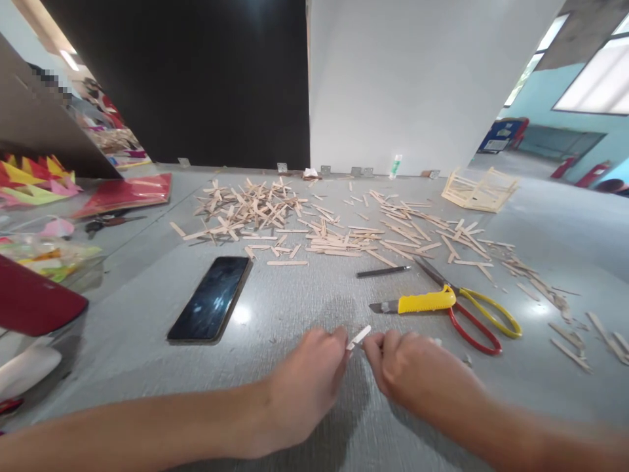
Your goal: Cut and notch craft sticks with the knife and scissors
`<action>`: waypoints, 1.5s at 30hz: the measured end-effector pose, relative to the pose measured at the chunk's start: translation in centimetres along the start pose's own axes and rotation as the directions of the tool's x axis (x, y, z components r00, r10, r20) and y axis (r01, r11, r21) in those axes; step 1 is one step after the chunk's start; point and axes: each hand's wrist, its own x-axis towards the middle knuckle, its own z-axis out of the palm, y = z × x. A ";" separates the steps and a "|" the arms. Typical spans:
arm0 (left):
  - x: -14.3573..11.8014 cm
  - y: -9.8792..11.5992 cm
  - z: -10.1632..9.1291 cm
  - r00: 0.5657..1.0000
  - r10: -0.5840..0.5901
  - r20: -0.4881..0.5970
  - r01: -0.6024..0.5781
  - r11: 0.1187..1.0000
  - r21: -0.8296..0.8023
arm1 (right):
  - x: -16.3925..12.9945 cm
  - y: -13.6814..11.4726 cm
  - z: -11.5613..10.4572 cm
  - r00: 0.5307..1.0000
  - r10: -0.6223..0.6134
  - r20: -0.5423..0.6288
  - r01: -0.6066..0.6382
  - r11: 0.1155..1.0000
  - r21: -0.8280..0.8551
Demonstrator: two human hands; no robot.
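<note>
My left hand [307, 383] and my right hand [415, 373] meet near the front edge of a grey table [304, 295]. Both pinch one short wooden stick piece [359, 336] between their fingertips. A yellow utility knife [417, 303] lies just beyond my right hand, blade pointing left. Scissors [472, 308] with one yellow and one red handle lie next to it on the right. A dark thin blade or pencil [383, 271] lies farther back. A black phone [211, 298] lies face up to the left of my hands.
Several loose wooden sticks [304, 223] are scattered across the table's far half. A stick-built frame [479, 190] stands at the back right, a glue bottle [396, 166] by the wall. Coloured paper [122, 193] and a red object [34, 301] sit at the left.
</note>
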 end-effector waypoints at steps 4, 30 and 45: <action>0.0 -0.1 -0.1 1.000 -0.005 -0.005 0.005 1.000 -0.008 | 0.5 2.4 1.7 0.991 -0.130 -0.024 0.132 0.989 0.064; -0.4 1.0 -0.9 0.986 0.037 -0.163 -0.062 0.986 -0.152 | -1.2 0.6 0.2 0.955 0.280 -0.101 -0.260 0.949 0.177; -0.9 0.3 1.1 0.946 0.240 -0.219 -0.277 0.948 -0.156 | -2.5 -0.1 -3.1 0.575 -0.223 0.787 -0.714 -0.606 0.350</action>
